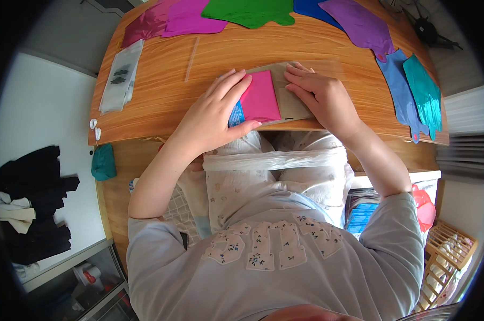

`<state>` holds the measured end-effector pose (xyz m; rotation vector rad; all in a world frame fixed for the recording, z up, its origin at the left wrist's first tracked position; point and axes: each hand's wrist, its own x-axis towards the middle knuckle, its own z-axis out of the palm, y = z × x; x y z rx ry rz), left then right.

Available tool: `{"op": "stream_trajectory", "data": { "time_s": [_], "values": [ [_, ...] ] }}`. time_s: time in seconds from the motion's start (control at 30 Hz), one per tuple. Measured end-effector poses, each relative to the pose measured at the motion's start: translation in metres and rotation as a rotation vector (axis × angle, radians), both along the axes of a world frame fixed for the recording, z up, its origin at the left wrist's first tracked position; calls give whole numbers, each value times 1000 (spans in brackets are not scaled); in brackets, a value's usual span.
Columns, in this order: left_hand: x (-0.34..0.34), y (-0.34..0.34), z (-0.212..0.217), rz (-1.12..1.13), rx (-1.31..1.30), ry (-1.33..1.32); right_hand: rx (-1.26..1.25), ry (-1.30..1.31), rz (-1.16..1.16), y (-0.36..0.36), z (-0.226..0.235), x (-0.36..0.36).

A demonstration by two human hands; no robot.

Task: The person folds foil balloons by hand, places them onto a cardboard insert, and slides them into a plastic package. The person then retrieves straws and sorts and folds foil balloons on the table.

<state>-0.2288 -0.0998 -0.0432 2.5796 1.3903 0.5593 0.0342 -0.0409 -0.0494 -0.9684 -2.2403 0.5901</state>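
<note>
A folded bright pink packet (263, 98) with a blue printed strip (236, 114) at its left end lies near the table's front edge. It rests on a flat grey-brown piece (290, 101). Across the packet's left end lies my left hand (216, 111), fingers stretched over its far side and thumb apart at its near edge. My right hand (324, 97) rests on the right part of the grey-brown piece, fingers extended towards its far edge, some of them partly hidden.
Dark pink, magenta, green, blue, purple and teal flat shiny pieces (247, 12) line the table's far and right edges. Clear plastic sleeves (121, 80) lie at the left, beside a thin clear strip (192, 59). A teal pouch (103, 162) hangs below the left corner.
</note>
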Motion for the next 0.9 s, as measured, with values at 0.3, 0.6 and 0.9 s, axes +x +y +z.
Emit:
{"op": "stream_trajectory", "data": {
  "time_s": [0.3,0.6,0.9],
  "values": [
    [7,3,-2,6,-8,-30,8,-64,44,1,7,5],
    [47,12,-9,-29,65,-74,-11,-173,101,-8,12,4],
    [35,22,-17,-105,41,-94,-47,-237,268,3,16,22]
  ]
}}
